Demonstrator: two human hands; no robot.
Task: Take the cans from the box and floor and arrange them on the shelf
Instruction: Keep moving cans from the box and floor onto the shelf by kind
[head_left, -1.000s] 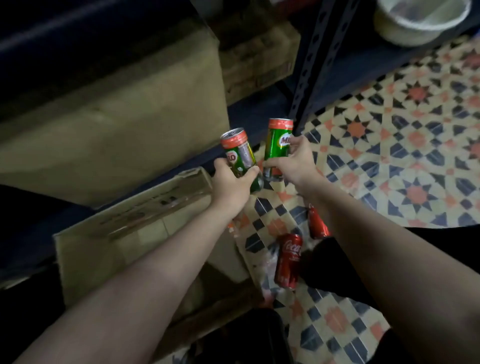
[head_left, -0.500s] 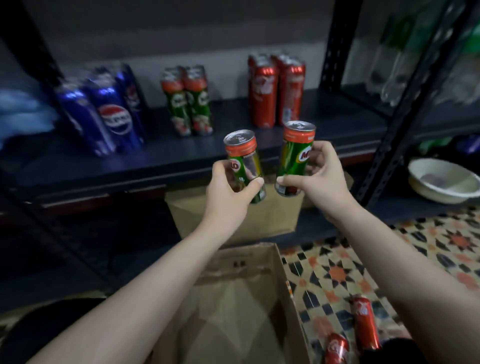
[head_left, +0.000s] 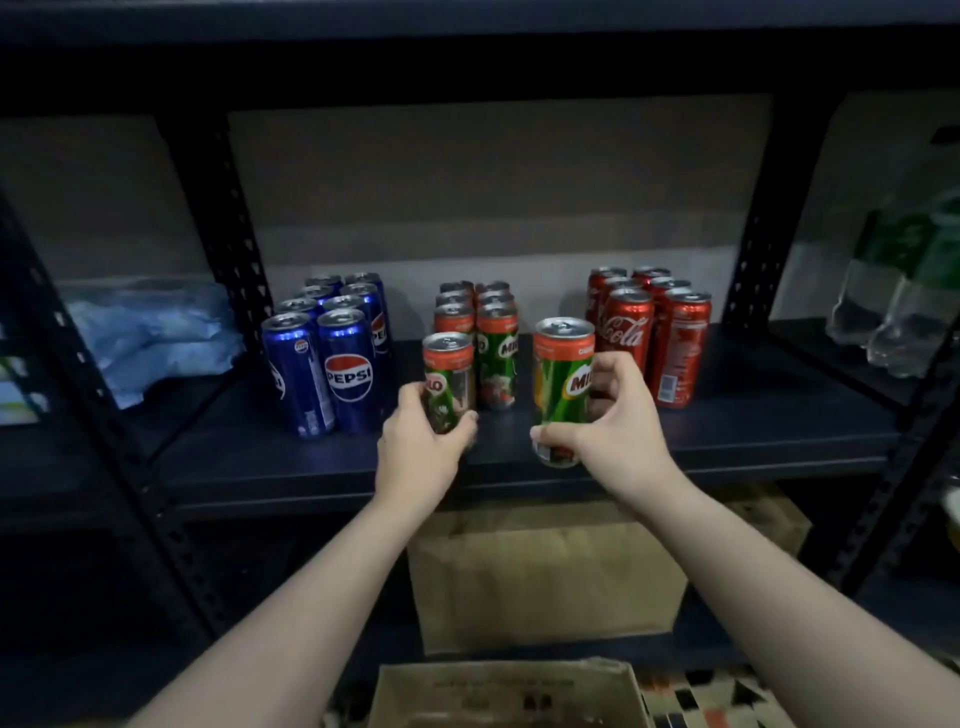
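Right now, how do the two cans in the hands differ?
The left hand's can is at the front of the green can rows; the right hand's can is apart, nearer the red cans. The left one looks smaller and farther in; the right one is by the shelf edge. Both are upright green cans with orange tops, each gripped.

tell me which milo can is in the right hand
The Milo can standing apart right of the Milo rows, beside the Coca-Cola cans; the right hand grips it.
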